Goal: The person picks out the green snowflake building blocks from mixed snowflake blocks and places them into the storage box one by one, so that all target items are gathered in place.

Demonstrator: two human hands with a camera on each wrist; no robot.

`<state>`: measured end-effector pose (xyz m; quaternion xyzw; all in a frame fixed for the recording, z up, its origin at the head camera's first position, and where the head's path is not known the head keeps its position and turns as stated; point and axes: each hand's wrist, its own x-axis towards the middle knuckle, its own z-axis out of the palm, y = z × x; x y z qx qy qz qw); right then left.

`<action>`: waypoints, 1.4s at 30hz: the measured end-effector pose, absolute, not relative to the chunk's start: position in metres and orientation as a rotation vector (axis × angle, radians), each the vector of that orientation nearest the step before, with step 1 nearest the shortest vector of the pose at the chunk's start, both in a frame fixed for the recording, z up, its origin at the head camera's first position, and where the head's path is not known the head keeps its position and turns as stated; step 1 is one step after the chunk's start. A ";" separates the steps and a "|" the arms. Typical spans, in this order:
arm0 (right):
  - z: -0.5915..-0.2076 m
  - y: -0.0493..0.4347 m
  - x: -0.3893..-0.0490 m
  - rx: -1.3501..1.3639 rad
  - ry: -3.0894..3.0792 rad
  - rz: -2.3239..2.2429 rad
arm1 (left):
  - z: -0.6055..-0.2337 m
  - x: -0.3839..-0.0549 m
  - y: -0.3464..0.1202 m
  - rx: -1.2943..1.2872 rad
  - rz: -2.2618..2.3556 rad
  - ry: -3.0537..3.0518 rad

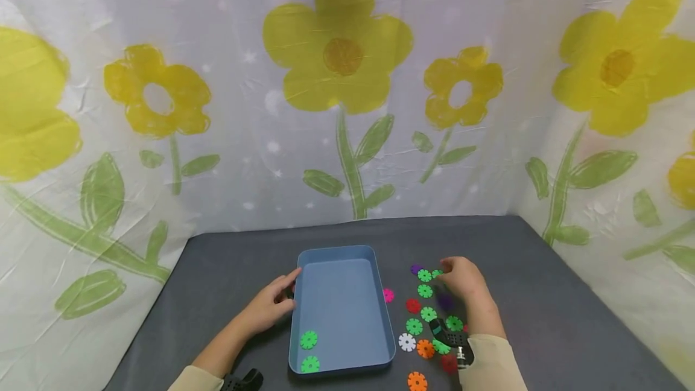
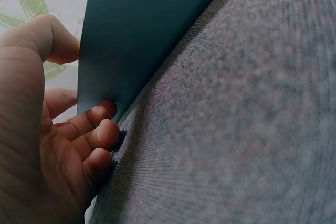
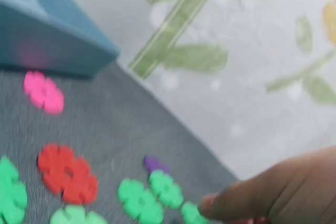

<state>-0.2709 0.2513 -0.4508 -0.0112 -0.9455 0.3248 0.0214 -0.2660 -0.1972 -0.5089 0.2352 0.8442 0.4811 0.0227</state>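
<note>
A shallow blue tray (image 1: pixel 342 306) stands on the dark table with two green notched discs (image 1: pixel 308 340) near its front left corner. At its left side is my left hand (image 1: pixel 268 305), index finger and thumb at the rim. Curled fingers (image 2: pixel 100 135) of that hand hold against the tray's outer wall (image 2: pixel 131 30). My right hand (image 1: pixel 466 281) is over the far end of the loose discs. Its thumb (image 3: pixel 226 205) overlaps the edge of a green notched disc (image 3: pixel 191 214); I cannot tell whether it is pinched.
Right of the tray lie several loose notched discs, among them a red disc (image 1: pixel 413 306), a white disc (image 1: pixel 406 342) and an orange disc (image 1: pixel 417 381). A pink disc (image 1: pixel 388 295) lies close against the tray's right wall. Flower-printed cloth (image 1: pixel 244 155) hangs behind the table.
</note>
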 end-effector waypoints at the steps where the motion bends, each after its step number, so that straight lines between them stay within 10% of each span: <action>1: -0.455 0.254 -0.272 -0.065 -2.940 0.993 | -0.509 -0.266 -0.197 0.718 1.493 2.610; 26: -0.486 0.266 -0.283 -0.072 -2.952 0.935 | -0.505 -0.265 -0.194 0.659 1.455 2.646; 42: -0.440 0.234 -0.279 0.134 -2.676 1.269 | -0.507 -0.265 -0.196 0.717 1.491 2.604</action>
